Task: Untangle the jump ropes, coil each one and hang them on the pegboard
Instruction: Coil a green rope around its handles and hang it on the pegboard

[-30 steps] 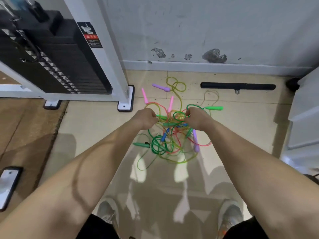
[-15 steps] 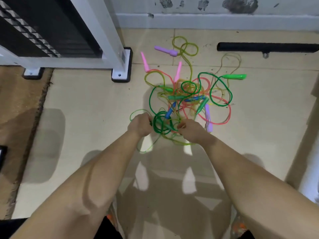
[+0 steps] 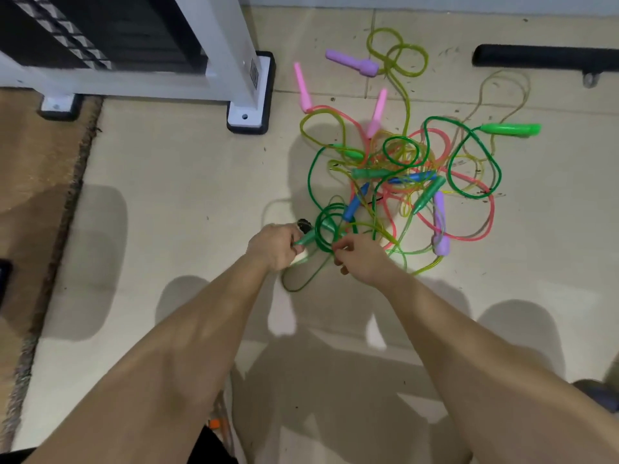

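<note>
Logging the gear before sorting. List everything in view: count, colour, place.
tangled plastic jump ropes: one pile; green, yellow, pink cords; floor, right of centre
pink tapered handles: two, pink, pile's far side
purple stubby handles: two, lilac, one far, one near-right
blue handles: two, blue, mid-pile
bright green handle: one, green, pile's right edge
teal-green handles: at least three, teal, two mid-pile, one held
black padded bar: one, black, far right
white steel machine frame: one, white, far left
brown mat: one, brown, left edge
left hand: one, grips a teal-green handle
right hand: one, pinches the dark green cord
</note>
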`<action>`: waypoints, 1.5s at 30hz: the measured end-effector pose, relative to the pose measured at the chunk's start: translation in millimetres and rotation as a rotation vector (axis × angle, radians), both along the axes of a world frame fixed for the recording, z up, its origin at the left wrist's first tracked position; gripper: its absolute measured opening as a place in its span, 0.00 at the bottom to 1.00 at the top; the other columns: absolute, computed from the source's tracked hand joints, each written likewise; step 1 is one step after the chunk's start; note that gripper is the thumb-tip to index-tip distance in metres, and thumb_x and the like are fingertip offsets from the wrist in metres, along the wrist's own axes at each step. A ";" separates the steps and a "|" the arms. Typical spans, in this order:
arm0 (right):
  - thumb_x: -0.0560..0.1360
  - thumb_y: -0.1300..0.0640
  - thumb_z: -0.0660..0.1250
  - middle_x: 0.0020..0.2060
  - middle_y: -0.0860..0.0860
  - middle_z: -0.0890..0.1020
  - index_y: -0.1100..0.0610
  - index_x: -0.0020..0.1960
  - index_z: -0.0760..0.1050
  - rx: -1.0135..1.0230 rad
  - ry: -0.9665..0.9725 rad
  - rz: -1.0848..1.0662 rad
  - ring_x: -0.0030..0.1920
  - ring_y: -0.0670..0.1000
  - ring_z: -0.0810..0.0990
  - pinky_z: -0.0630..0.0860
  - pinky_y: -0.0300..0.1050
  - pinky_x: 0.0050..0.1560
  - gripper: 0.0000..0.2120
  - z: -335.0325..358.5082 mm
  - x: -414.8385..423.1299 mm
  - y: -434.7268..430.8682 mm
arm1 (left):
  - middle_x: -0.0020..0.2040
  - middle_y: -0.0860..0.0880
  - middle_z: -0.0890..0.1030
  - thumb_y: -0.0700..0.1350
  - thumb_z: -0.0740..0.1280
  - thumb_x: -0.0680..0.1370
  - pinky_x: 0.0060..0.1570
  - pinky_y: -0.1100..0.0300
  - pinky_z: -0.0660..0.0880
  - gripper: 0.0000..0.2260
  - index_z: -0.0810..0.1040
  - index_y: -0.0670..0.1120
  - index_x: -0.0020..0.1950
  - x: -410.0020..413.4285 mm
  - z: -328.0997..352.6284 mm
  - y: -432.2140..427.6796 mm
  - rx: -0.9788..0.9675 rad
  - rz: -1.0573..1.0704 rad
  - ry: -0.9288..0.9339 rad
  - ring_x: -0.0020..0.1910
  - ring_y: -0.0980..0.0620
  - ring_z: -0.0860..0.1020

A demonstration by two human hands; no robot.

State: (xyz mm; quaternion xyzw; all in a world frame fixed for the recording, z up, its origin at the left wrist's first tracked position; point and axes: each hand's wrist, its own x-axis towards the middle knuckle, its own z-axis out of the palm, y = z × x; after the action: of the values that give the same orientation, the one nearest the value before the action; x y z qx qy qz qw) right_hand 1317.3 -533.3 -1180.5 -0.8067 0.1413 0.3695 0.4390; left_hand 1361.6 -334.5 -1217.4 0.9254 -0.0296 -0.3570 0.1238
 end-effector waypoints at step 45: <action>0.77 0.67 0.57 0.46 0.58 0.81 0.57 0.60 0.76 0.042 -0.017 -0.292 0.33 0.53 0.76 0.69 0.43 0.32 0.16 46.6 7.8 -0.4 | 0.51 0.42 0.82 0.61 0.56 0.82 0.50 0.52 0.73 0.21 0.75 0.43 0.55 -12.0 78.2 49.6 -0.127 0.668 -0.133 0.52 0.40 0.79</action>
State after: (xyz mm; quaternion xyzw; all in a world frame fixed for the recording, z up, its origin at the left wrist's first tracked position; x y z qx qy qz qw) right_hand 1325.1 -533.7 -1133.9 -0.7713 0.2454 0.2977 0.5061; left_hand 1349.6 -284.9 -1139.2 0.8958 0.2447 -0.2329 0.2888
